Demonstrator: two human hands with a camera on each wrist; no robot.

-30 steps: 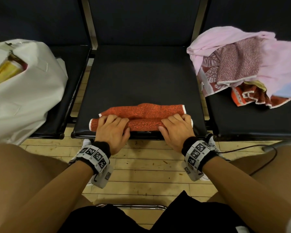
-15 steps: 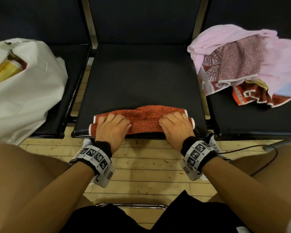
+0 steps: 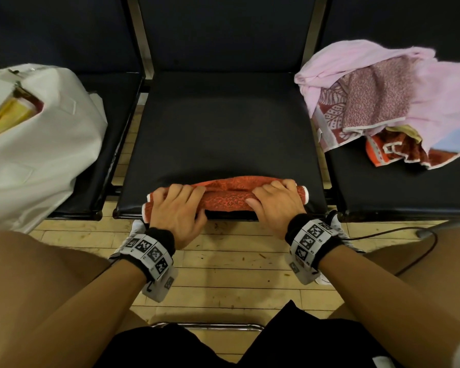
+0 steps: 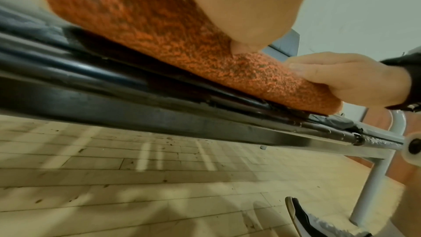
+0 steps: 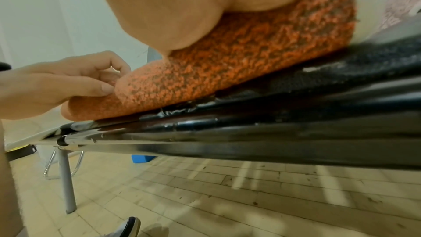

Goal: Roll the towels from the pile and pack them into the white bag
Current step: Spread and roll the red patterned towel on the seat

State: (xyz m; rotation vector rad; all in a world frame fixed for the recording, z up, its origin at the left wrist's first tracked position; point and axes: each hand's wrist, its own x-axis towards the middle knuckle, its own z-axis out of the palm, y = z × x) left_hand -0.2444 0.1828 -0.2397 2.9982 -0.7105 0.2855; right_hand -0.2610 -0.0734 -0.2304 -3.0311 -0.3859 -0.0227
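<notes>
left hand, right hand grip orange towel roll on seat.

you have a row of three black padded seats in front of you, over a pale wood floor. on the middle seat an orange towel lies rolled along the front edge. the left seat carries the white bag, which spills over its front. the right seat carries the loose pile of towels, pink on top, reaching over its inner edge.
</notes>
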